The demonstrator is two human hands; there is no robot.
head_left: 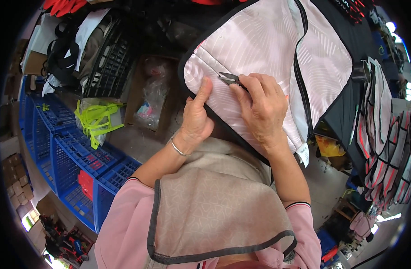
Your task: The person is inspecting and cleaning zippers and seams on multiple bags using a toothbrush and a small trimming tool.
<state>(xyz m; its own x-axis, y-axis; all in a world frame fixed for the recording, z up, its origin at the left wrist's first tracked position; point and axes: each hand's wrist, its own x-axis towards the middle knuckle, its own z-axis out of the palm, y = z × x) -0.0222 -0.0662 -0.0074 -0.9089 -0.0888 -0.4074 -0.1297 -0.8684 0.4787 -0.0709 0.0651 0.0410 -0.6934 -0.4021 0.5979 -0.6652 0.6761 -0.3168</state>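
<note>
A pale pink patterned fabric panel with black edging and a long black zipper lies spread before me. My left hand grips its near left edge, thumb on top and fingers mostly hidden beneath. In my right hand is a pair of dark thread snips, the blades pointing left, over the panel near a seam. The tips look slightly apart; whether they touch the cloth I cannot tell. A white label hangs from the panel's near edge, by my right wrist.
Blue plastic crates line the left, with neon yellow straps on top. Behind them stand a black crate and a cardboard box with plastic bags. Grey strips with red trim hang at the right. A beige apron covers my lap.
</note>
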